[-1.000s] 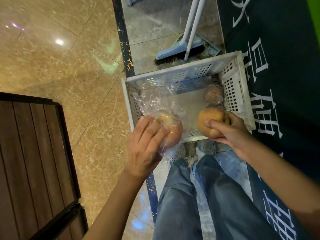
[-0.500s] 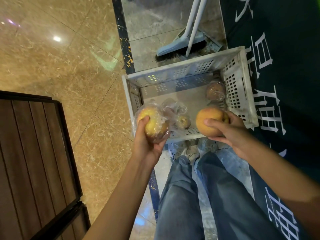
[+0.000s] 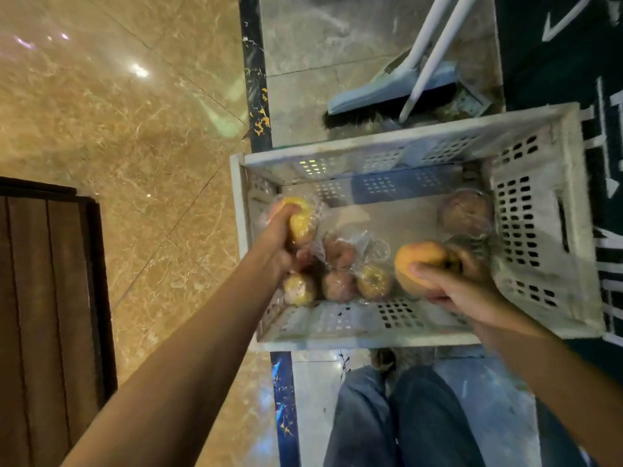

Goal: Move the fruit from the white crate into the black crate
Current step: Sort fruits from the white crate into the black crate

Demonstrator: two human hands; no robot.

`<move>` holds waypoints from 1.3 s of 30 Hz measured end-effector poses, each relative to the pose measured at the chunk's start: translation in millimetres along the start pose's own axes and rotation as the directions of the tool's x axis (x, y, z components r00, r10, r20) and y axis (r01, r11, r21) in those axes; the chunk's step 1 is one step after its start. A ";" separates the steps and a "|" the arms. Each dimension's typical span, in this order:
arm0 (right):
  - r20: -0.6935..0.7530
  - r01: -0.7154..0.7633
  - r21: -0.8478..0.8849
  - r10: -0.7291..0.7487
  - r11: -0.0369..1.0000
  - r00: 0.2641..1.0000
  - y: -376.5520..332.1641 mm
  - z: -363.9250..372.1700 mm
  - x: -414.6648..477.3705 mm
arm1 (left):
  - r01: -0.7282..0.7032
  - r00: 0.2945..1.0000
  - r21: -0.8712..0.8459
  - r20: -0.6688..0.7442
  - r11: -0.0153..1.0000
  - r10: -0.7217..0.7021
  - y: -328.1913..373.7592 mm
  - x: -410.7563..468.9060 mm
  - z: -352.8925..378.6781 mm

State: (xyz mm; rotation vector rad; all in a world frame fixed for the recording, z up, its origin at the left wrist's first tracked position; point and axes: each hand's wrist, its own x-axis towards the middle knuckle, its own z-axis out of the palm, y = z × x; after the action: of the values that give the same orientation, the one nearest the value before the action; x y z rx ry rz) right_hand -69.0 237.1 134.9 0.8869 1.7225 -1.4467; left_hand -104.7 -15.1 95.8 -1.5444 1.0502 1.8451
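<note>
The white crate (image 3: 371,326) sits on the floor in front of my legs. My left hand (image 3: 281,237) is closed around a yellow fruit in clear plastic wrap (image 3: 301,220) at the crate's left wall. My right hand (image 3: 448,281) holds an orange-yellow fruit (image 3: 419,261) above the crate's near right part. Three wrapped fruits (image 3: 338,283) lie along the near wall inside, with another one (image 3: 340,249) just behind them. A dark wrapped fruit (image 3: 467,210) rests in the far right corner. No black crate is in view.
A broom and dustpan (image 3: 394,96) stand just behind the crate. A dark mat with white lettering (image 3: 573,62) lies to the right. A dark wooden panel (image 3: 43,298) covers the left side. My legs in jeans (image 3: 404,419) are below the crate.
My left hand, holding the wrapped yellow fruit, has shifted from the crate's near left corner further along its left wall. The view has dipped closer, showing more fruit inside. My right hand keeps its fruit.
</note>
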 end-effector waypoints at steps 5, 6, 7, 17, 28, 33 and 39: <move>-0.005 -0.002 -0.087 0.002 0.996 1.000 32.2 13.9 91.2 | -0.045 0.983 0.306 -0.157 0.951 0.097 -10.3 105.4 1.8; -0.017 0.001 -0.098 -0.003 0.995 1.000 38.5 15.8 107.5 | -0.044 0.975 0.361 -0.188 0.932 0.119 -13.9 129.0 -0.1; -0.026 0.002 -0.110 -0.005 0.994 1.000 43.8 17.9 121.7 | -0.059 0.966 0.397 -0.207 0.916 0.152 -17.1 159.6 -7.4; -0.048 -0.026 -0.176 0.017 0.984 0.999 81.8 12.0 179.4 | -0.202 0.927 0.412 -0.211 0.889 0.309 -23.9 240.9 -31.3; -0.007 -0.011 -0.149 0.010 0.989 1.000 63.7 10.5 156.8 | -0.231 0.805 0.559 -0.350 0.796 0.479 -21.3 206.5 -19.7; 0.033 -0.021 -0.120 0.025 0.993 0.999 35.0 8.6 115.1 | -0.223 0.821 0.725 -0.220 0.651 0.527 -22.8 132.9 1.9; 0.090 -0.051 -0.003 0.051 0.999 0.995 -8.2 11.4 43.1 | -0.330 0.795 0.898 0.097 0.292 0.599 -60.2 3.9 19.9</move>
State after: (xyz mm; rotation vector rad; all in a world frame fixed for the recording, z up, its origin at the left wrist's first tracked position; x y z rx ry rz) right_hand -97.1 227.4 100.7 0.8460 1.6228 -1.4307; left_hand -69.6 35.2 78.9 -0.8011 2.3399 0.9247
